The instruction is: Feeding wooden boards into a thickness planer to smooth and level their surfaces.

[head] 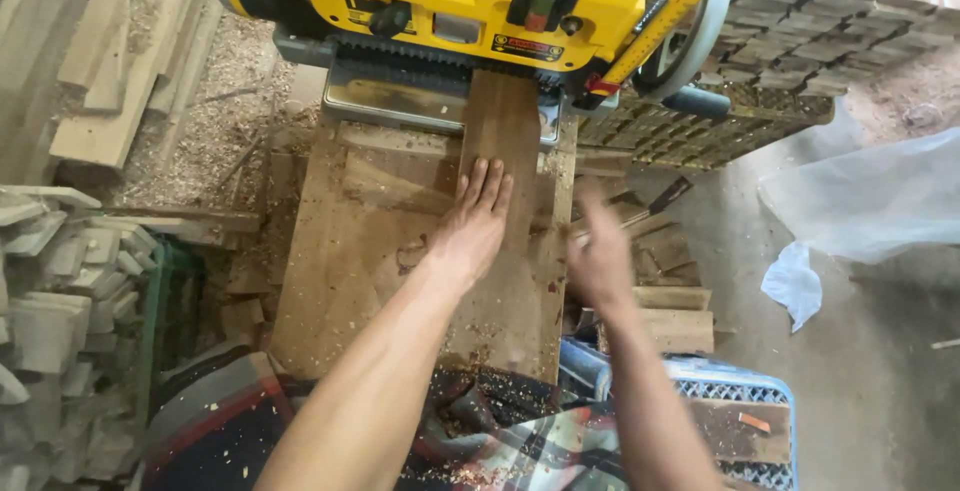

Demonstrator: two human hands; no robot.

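Your left hand flat, fingers spread, pressing board on wooden table; board's far end inside yellow planer. Right hand blurred beside table edge, grip can't tell.

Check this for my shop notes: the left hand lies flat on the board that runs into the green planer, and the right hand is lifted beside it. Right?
Not quite: the planer is yellow, not green, as the head view shows. The left hand does lie flat on the board, and the right hand is lifted beside it.
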